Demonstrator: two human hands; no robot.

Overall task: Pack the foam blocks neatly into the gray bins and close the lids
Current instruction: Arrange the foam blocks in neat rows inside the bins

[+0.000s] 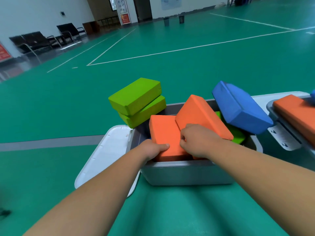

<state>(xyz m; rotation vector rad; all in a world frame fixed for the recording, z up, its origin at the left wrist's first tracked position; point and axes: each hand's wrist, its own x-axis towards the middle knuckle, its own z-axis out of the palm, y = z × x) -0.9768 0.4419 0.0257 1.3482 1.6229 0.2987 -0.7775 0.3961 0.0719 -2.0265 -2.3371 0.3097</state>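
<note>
The gray bin stands on the green floor just before the person, its white lid swung open and hanging out to the left. It is filled untidily above the rim. A near orange block lies at its near left, and a tilted orange block leans beside it to the right, its far end raised. A buried green block shows from under the tilted one at the right. A blue block lies slanted over the bin's far right corner, well above the rim. At the far left corner two green blocks are stacked askew, the upper green block on the lower green block, both jutting out beyond the bin wall. The left hand grips the near orange block at its near left corner, thumb laid on the top face; the other fingers are hidden behind the block. The right hand rests on the low end of the tilted orange block, its fingers curled tight over that edge where the two orange blocks meet. At the right edge of the view a second gray bin holds a third orange block, with its own lid hanging toward the first bin. Black chairs stand along the far left wall, and two dark pails stand by the far wall.
</note>
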